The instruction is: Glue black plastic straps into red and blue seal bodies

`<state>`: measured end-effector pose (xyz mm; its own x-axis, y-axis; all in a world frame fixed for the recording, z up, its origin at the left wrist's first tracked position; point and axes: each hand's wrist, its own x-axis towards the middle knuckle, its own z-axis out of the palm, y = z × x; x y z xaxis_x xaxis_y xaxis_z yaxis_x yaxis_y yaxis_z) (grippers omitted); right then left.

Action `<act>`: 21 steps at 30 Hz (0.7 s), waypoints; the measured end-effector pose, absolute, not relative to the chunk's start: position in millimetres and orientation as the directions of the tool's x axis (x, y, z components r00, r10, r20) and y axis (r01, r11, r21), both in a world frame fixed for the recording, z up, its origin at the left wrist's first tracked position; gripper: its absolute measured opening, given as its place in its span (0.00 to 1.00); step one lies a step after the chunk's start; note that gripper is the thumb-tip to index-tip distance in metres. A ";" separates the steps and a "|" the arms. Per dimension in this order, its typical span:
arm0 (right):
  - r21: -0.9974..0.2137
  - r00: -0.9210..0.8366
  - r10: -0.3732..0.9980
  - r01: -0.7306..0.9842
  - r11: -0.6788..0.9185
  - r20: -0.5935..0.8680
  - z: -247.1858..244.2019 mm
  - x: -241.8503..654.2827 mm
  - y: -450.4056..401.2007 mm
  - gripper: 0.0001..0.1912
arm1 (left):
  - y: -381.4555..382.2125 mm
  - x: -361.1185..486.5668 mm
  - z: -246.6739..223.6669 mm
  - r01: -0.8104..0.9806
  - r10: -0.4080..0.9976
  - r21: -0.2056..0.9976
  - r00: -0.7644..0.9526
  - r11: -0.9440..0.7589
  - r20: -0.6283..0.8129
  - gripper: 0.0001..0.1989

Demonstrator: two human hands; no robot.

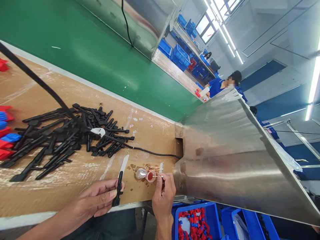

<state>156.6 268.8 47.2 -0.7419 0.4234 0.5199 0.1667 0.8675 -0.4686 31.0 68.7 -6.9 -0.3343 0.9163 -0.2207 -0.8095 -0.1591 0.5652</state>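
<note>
At the near edge of the surface [156, 138], a black part [118, 189] was held pinched in the left grip [101, 199]. To its right, a swab [156, 176] was held by the closed right grip [164, 192], tip at the red-filled cup [150, 177]. Light loading was judged advisable.

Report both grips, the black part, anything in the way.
Left grip: holding black part. Right grip: pinching swab at red-liquid cup. Black cable beyond, seemingly clear of both.

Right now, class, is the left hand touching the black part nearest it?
Touching: the head view shows the left hand gripping the black part, with no gap between them.
</note>
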 end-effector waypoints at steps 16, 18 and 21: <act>-0.705 -0.604 0.649 0.195 0.682 0.462 31.8 156.2 268.7 0.16 | 70.0 35.2 23.1 -0.804 0.808 0.584 -0.416 -0.113 -0.417 0.24; -0.731 -0.577 0.685 0.207 0.650 0.445 31.2 154.5 268.9 0.19 | 70.2 35.9 14.9 -0.798 0.810 0.593 -0.416 -0.106 -0.414 0.23; -0.807 -0.540 0.749 0.197 0.556 0.384 33.9 154.0 267.0 0.21 | 73.1 39.0 -8.9 -0.789 0.843 0.601 -0.406 -0.129 -0.353 0.21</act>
